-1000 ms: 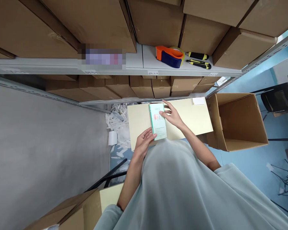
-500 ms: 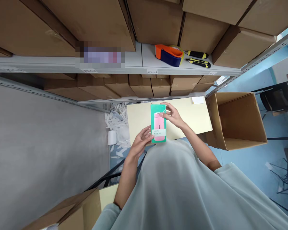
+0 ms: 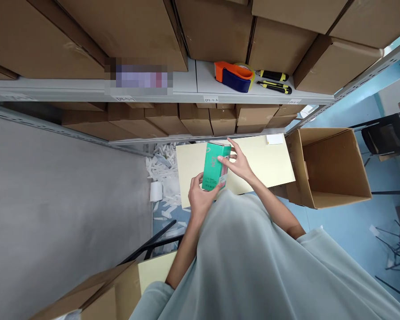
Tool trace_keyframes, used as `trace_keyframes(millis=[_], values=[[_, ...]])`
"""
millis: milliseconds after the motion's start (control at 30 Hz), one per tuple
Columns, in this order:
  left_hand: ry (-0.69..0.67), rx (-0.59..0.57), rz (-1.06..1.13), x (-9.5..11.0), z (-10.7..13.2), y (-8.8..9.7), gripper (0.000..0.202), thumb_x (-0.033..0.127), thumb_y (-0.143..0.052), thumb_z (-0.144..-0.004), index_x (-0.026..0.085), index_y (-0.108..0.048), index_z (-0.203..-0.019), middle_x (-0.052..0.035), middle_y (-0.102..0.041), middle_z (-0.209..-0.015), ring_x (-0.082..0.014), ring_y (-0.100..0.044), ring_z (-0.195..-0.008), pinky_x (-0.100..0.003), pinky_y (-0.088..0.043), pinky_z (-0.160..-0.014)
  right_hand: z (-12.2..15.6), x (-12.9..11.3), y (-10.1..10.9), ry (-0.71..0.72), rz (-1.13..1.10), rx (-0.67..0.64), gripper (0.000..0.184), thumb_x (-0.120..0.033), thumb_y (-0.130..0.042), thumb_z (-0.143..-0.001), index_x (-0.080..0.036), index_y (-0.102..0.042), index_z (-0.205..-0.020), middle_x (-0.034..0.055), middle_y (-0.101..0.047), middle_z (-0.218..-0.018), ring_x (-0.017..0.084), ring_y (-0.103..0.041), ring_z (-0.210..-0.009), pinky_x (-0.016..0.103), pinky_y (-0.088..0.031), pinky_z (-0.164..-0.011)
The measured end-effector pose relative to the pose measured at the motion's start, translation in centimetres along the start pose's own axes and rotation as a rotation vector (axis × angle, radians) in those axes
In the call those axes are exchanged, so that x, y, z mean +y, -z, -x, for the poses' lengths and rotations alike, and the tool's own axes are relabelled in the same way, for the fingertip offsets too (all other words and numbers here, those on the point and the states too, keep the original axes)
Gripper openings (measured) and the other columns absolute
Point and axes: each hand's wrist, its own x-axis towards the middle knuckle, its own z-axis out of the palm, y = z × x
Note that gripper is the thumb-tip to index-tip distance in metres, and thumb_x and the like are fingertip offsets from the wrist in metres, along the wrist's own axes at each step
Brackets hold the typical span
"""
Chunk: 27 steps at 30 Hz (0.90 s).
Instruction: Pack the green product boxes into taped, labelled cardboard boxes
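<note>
Head view: green box (image 3: pixel 210 166) over cream table (image 3: pixel 260 164), floor (image 3: pixel 183 215) apparently paper-strewn

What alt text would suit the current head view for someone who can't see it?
A person's left hand and right hand hold a green box over a cream tabletop. An open cardboard carton stands beside its right end; shelves of brown boxes rise beyond.

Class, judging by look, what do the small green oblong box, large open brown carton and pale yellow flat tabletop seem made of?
Small green oblong box: probably smooth printed paperboard; crisp edges, printed panels.
Large open brown carton: matt cardboard, apparently; plain brown, thin walls.
Pale yellow flat tabletop: smooth, perhaps laminate or painted board; even colour, no visible grain.
</note>
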Motion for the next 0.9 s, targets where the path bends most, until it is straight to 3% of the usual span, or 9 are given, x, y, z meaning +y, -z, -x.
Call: trace_keyframes(millis=[133,200,300,367,467,533,633,767,900], values=[[-0.007,-0.107,0.101,0.5,0.8,0.4,0.077,0.059,-0.099,-0.071,0.026,-0.072,-0.134,-0.0149,-0.07,-0.145,-0.0344,-0.071,-0.13,-0.035,-0.067,-0.076,-0.2,0.2,0.5,0.055,-0.002,0.035,0.064,-0.058,-0.09,-0.085,-0.03,-0.067,-0.138,0.0075,-0.07,-0.146,0.024,-0.075,-0.112,0.038,-0.069,-0.099],[0.107,-0.182,0.256,-0.1,0.5,1.2,0.073,0.068,-0.094,-0.076,0.024,-0.073,-0.13,-0.0149,-0.072,-0.141,-0.0331,-0.073,-0.127,-0.035,-0.069,-0.077,-0.4,0.3,1.3,0.03,-0.062,-0.027,0.063,-0.058,-0.09,-0.084,-0.029,-0.066,-0.134,0.007,-0.071,-0.14,0.021,-0.076,-0.103,0.035,-0.07,-0.089],[0.297,-0.192,0.389,-1.7,-0.2,2.5,0.071,0.077,-0.09,-0.077,0.022,-0.075,-0.119,-0.014,-0.076,-0.128,-0.0302,-0.077,-0.117,-0.037,-0.071,-0.08,-0.6,0.6,2.2,-0.022,-0.123,-0.112,0.066,-0.06,-0.089,-0.084,-0.03,-0.063,-0.137,0.0068,-0.072,-0.134,0.019,-0.076,-0.094,0.029,-0.068,-0.072],[0.407,-0.243,0.439,-2.7,-0.5,3.0,0.07,0.08,-0.087,-0.081,0.019,-0.075,-0.114,-0.0133,-0.078,-0.117,-0.0275,-0.08,-0.103,-0.04,-0.072,-0.08,-0.6,0.6,2.3,-0.007,-0.128,-0.124,0.066,-0.061,-0.088,-0.085,-0.03,-0.062,-0.137,0.007,-0.071,-0.134,0.02,-0.076,-0.096,0.028,-0.067,-0.07],[0.541,-0.414,0.538,-3.4,-0.4,3.0,0.067,0.078,-0.078,-0.092,0.016,-0.076,-0.117,-0.0152,-0.083,-0.106,-0.0269,-0.082,-0.089,-0.045,-0.072,-0.086,-0.3,0.4,1.7,0.07,-0.099,-0.108,0.065,-0.062,-0.088,-0.087,-0.03,-0.061,-0.137,0.008,-0.069,-0.141,0.021,-0.077,-0.102,0.031,-0.07,-0.08],[0.559,-0.443,0.605,-3.5,-0.4,2.5,0.059,0.072,-0.075,-0.098,0.016,-0.076,-0.118,-0.0168,-0.086,-0.108,-0.0278,-0.084,-0.092,-0.046,-0.071,-0.093,0.3,0.0,1.2,0.133,-0.047,-0.106,0.064,-0.062,-0.087,-0.09,-0.031,-0.061,-0.14,0.0095,-0.065,-0.148,0.023,-0.077,-0.11,0.034,-0.072,-0.086],[0.527,-0.376,0.643,-3.3,-1.2,1.6,0.055,0.069,-0.067,-0.104,0.017,-0.078,-0.116,-0.0163,-0.087,-0.113,-0.0288,-0.085,-0.1,-0.046,-0.069,-0.102,1.6,-0.8,0.8,0.275,0.126,-0.106,0.062,-0.061,-0.083,-0.096,-0.031,-0.062,-0.146,0.0124,-0.061,-0.154,0.027,-0.073,-0.13,0.041,-0.071,-0.1],[0.468,-0.295,0.616,-2.9,-3.2,0.8,0.066,0.078,-0.059,-0.104,0.017,-0.078,-0.12,-0.0172,-0.087,-0.117,-0.0326,-0.083,-0.115,-0.047,-0.063,-0.11,3.6,-1.9,1.4,0.526,0.384,-0.135,0.055,-0.056,-0.082,-0.102,-0.03,-0.066,-0.148,0.0183,-0.055,-0.166,0.033,-0.06,-0.155,0.053,-0.06,-0.121],[0.381,-0.221,0.606,-1.8,-5.6,0.7,0.08,0.09,-0.058,-0.096,0.018,-0.077,-0.125,-0.0176,-0.087,-0.118,-0.037,-0.081,-0.123,-0.046,-0.063,-0.105,5.9,-2.4,1.7,0.657,0.509,-0.242,0.042,-0.051,-0.087,-0.097,-0.033,-0.077,-0.134,0.0167,-0.06,-0.168,0.037,-0.06,-0.157,0.064,-0.056,-0.125]])
